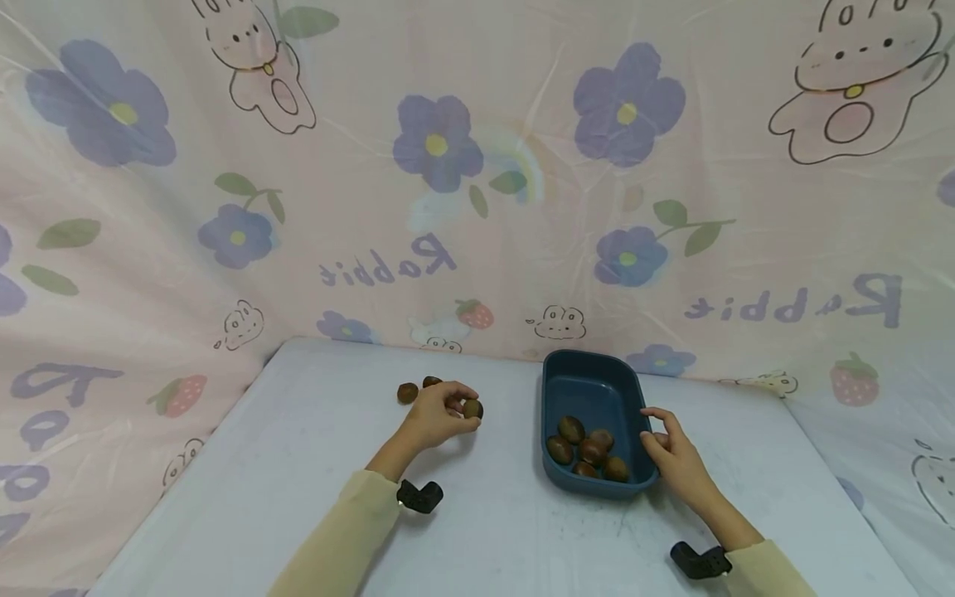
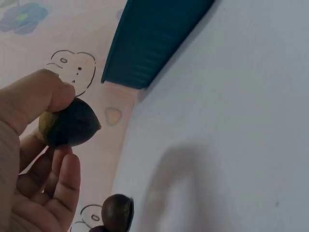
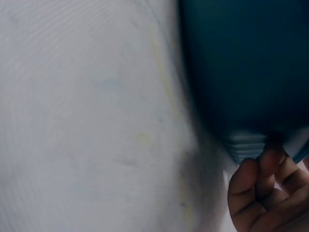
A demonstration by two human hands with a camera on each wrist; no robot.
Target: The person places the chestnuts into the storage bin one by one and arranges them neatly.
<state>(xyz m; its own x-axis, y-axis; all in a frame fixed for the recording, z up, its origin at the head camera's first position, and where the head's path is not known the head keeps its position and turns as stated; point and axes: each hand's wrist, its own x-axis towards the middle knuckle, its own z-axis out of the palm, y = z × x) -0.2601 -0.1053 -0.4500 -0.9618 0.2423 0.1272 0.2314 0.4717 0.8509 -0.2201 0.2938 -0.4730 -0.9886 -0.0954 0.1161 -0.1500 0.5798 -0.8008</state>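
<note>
My left hand (image 1: 438, 414) pinches a brown chestnut (image 2: 72, 123) between thumb and fingertips, raised over the white table. Just beyond that hand lie two loose chestnuts, one (image 1: 407, 393) in plain sight and another (image 1: 432, 381) partly covered by the hand. To the right stands a dark blue rectangular container (image 1: 597, 381) with several chestnuts (image 1: 593, 451) gathered at its near end. My right hand (image 1: 681, 464) grips the container's right side by the rim. In the right wrist view, its curled fingers (image 3: 244, 179) rest against the container's outer wall.
The white table (image 1: 492, 531) ends at the back against a hanging pink cloth (image 1: 507, 249) printed with flowers and rabbits. Black wrist-worn devices sit on the left wrist (image 1: 420, 496) and the right wrist (image 1: 701, 561).
</note>
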